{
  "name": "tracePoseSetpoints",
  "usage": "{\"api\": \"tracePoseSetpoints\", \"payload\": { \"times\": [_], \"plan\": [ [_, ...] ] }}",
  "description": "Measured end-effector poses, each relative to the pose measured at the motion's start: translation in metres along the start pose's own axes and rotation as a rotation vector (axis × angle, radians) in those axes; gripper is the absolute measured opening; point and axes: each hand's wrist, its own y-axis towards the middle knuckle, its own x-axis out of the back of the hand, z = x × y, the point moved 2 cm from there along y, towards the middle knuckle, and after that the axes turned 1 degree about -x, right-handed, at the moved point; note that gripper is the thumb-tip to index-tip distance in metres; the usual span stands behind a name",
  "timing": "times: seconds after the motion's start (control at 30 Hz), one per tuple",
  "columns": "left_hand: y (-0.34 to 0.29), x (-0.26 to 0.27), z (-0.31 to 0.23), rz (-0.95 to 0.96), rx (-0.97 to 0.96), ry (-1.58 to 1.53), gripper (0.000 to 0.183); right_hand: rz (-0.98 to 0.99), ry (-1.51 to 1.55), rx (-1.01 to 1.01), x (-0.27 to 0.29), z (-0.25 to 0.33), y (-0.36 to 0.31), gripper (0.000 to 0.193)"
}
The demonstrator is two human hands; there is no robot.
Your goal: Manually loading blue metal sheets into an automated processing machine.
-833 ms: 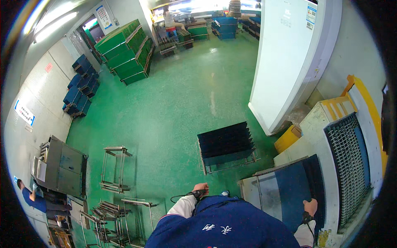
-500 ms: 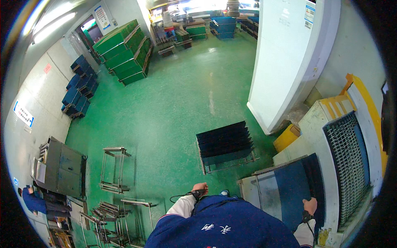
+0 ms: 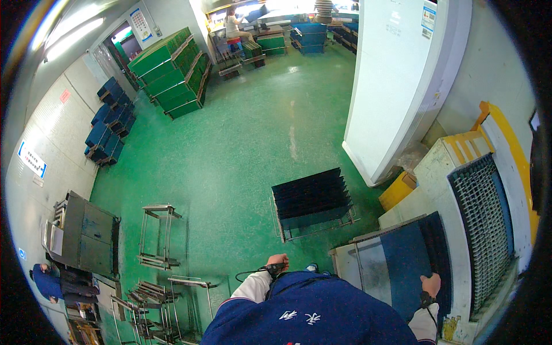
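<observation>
Head view: the landmark is the racked panel stack (image 3: 313,201), which stands on the green floor (image 3: 241,155). To the right of the stack and nearer the wearer, a desk (image 3: 348,265) carries a blue panel (image 3: 404,259) and, along its far right side, a darker panel (image 3: 435,236).

The right hand (image 3: 430,284) is right of the stack, at the boundary of these two panels. Its fingers curl there; whether the grip pinches an edge or only rests on it cannot be told. The left hand (image 3: 278,263) is on the wearer's side of the stack. Its grip is curled, with no item visible; how tightly it closes cannot be told.

Possible faults:
- Panel slip or bending: likely if one hand alone takes the load, since the left hand gives no support.
- Double pick-up: possible where the panels lie close together at the right hand.
- Snagging: the cable (image 3: 248,275) at the left wrist could catch the stack's projecting edges if that arm reaches across it.
</observation>
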Motion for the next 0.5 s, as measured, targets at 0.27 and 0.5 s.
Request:
{"api": "tracePoseSetpoints", "payload": {
  "times": [0.27, 0.5],
  "plan": [
    [-0.003, 0.000, 0.001, -0.003, -0.042, 0.024, 0.015, 0.061, 0.005, -0.048, 0.011, 0.012, -0.008, 0.052],
    [0.000, 0.006, 0.002, 0.071, -0.019, 0.011, 0.012, 0.013, 0.003, -0.015, 0.017, 0.020, -0.013, 0.044]
  ]
}}
